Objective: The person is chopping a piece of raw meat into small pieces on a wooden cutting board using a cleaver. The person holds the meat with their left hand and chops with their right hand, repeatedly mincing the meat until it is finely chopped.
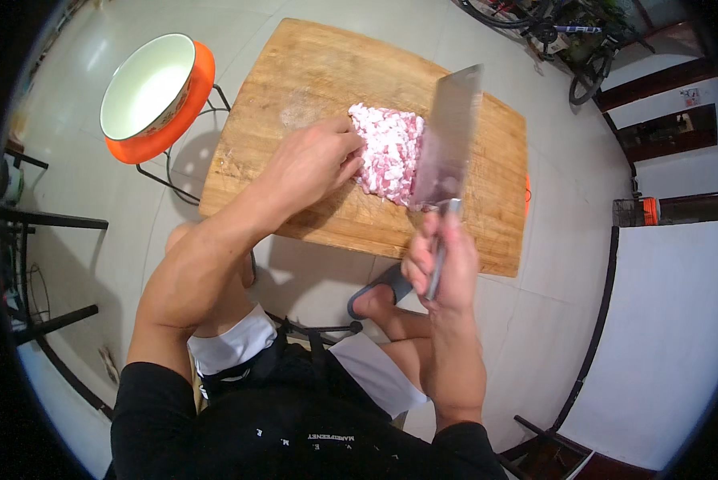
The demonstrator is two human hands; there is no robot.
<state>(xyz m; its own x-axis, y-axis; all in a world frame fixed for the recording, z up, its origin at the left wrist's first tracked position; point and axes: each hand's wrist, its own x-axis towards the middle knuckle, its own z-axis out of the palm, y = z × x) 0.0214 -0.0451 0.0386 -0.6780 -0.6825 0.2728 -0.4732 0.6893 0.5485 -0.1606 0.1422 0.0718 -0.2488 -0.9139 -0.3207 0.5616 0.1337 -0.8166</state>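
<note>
A slab of pink and white chopped meat (387,152) lies in the middle of a thick wooden cutting board (287,72). My right hand (447,256) is wrapped round the handle of a cleaver (451,132). Its broad blade stands along the right edge of the meat and hides part of the board behind it. At the opposite edge, my left hand (319,156) rests against the meat with its fingers curled inward. The fingertips are partly hidden, so whether they pinch any of it does not show.
A white enamel bowl (147,84) sits on an orange stool (203,72) left of the board. Black metal legs (55,218) jut in at the far left. A bicycle (551,32) stands at the far right. My slippered foot (379,296) is below the board's near edge.
</note>
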